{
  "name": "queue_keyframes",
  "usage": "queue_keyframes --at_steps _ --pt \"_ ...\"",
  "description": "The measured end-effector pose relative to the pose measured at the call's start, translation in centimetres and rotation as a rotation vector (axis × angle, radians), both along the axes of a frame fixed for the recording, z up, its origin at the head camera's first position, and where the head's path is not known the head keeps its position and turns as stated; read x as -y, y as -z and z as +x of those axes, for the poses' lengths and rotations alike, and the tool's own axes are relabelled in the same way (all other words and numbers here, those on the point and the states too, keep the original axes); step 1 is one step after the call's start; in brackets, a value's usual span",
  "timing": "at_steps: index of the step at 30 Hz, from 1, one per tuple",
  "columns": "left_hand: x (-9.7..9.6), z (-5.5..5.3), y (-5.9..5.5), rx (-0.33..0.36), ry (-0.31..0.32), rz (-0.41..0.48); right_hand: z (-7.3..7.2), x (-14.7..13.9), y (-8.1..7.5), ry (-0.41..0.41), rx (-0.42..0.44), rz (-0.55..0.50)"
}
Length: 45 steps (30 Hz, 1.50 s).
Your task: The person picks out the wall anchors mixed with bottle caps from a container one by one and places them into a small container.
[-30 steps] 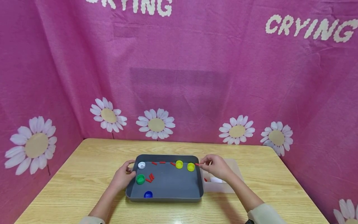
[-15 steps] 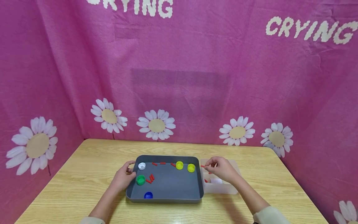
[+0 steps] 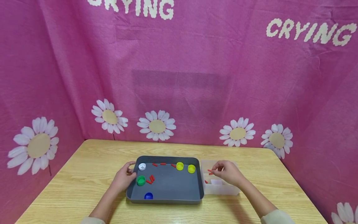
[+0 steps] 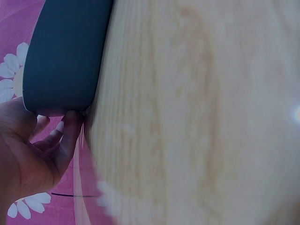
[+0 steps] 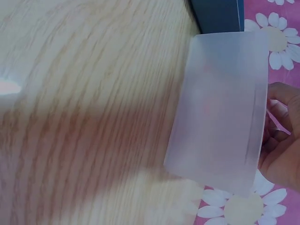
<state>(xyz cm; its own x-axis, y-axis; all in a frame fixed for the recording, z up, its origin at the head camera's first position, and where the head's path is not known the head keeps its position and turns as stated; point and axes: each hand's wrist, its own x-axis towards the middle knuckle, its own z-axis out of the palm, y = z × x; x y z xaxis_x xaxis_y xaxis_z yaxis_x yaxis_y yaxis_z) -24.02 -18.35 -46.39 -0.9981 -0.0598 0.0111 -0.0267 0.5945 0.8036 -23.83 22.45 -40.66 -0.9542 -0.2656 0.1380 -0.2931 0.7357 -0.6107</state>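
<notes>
My left hand (image 3: 123,178) grips the left end of a dark grey tray (image 3: 173,189); the left wrist view shows the fingers against the tray's end (image 4: 65,61). My right hand (image 3: 230,173) pinches a small red stick (image 3: 209,170) above a translucent plastic box (image 3: 221,189). Another red stick (image 3: 211,174) lies just below the fingertips in the head view. Inside the tray are a white cap (image 3: 142,166), a green cap (image 3: 141,180), a blue cap (image 3: 149,195) and two yellow caps, one (image 3: 179,166) left of the other (image 3: 191,169). Several red sticks (image 3: 152,178) lie among them.
The box stands against the tray's right side and also holds a white piece (image 3: 216,182) and a red stick (image 3: 206,182). Both containers rest on a wooden table (image 3: 84,174). A pink flowered cloth (image 3: 179,93) hangs behind and at the sides.
My right hand has moved right and down with the red stick, from beside the tray's right rim to over the box. My left hand has stayed on the tray.
</notes>
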Motion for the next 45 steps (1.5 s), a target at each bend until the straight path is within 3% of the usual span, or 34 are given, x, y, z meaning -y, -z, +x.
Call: queue_keyframes --at_steps 18,26,45 --pt "0.0 -0.2 0.2 0.022 -0.004 -0.001 -0.3 -0.8 1.6 -0.005 0.029 0.013" --pt "-0.1 -0.1 0.2 0.029 -0.005 -0.003 -0.8 -0.7 2.3 0.061 0.056 0.046" --pt "-0.1 -0.1 0.1 0.017 -0.017 -0.009 -1.6 -0.9 2.3 0.062 0.052 0.096"
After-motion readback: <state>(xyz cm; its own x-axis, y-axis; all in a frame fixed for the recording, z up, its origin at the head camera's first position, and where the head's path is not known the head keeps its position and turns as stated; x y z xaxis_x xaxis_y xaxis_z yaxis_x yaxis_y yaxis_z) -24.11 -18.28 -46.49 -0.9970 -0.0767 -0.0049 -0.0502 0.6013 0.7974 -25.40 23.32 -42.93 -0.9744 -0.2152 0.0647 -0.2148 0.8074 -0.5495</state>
